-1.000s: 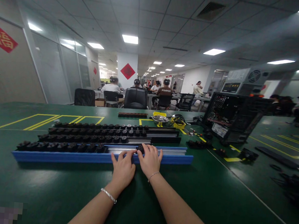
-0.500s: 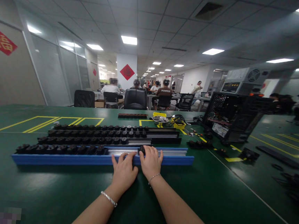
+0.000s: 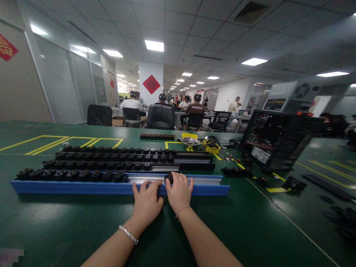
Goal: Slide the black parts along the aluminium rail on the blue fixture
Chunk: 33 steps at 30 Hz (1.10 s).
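The right hand [image 3: 179,192] has its thumb and fingers closed around a small black piece [image 3: 169,177], which sits in the channel of a blue rail [image 3: 79,189], right of the rail's middle. The left hand [image 3: 147,201] is just beside it, fingers bent over the rail's near wall; whether they pinch anything behind that wall, I cannot tell. Each wrist wears a bracelet (the left one [image 3: 128,234] is the thicker of the two). Left of the hands, a row of black pieces [image 3: 74,175] fills the channel to its left end, with bare silvery channel between the row and the held piece. Behind the blue rail lie black rails [image 3: 197,167], bearing similar pieces. Farther back on the green table [image 3: 64,227] are a dark strip [image 3: 157,137] and a shiny metal bowl [image 3: 190,141]; to the right stands an open computer case [image 3: 277,138]. Beyond the table, people sit near office chairs [image 3: 160,117].
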Each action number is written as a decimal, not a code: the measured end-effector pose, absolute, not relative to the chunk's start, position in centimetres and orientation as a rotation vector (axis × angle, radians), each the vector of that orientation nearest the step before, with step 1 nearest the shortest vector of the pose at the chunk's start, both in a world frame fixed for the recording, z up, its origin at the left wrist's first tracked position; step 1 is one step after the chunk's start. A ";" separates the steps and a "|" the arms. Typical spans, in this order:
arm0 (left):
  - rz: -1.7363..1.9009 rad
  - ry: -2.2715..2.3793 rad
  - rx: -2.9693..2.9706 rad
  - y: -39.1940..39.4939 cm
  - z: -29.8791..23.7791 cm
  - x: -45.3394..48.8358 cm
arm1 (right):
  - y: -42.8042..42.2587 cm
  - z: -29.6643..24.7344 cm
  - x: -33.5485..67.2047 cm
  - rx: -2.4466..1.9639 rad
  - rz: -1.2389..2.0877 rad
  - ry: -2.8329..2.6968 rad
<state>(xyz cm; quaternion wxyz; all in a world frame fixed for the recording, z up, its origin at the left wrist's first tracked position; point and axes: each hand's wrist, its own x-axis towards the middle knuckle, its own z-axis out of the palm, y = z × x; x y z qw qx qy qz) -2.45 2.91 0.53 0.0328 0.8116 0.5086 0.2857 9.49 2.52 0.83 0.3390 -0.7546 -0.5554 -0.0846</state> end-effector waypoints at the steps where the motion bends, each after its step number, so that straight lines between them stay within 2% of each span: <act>1: 0.881 1.565 2.501 2.9 0.5 -2.5 | 2.5 0.8 9.5 -1.962 -0.224 -1.443; 33: 0.916 1.517 2.495 3.2 0.1 -2.7 | 2.2 0.6 11.0 -1.957 -0.286 -1.362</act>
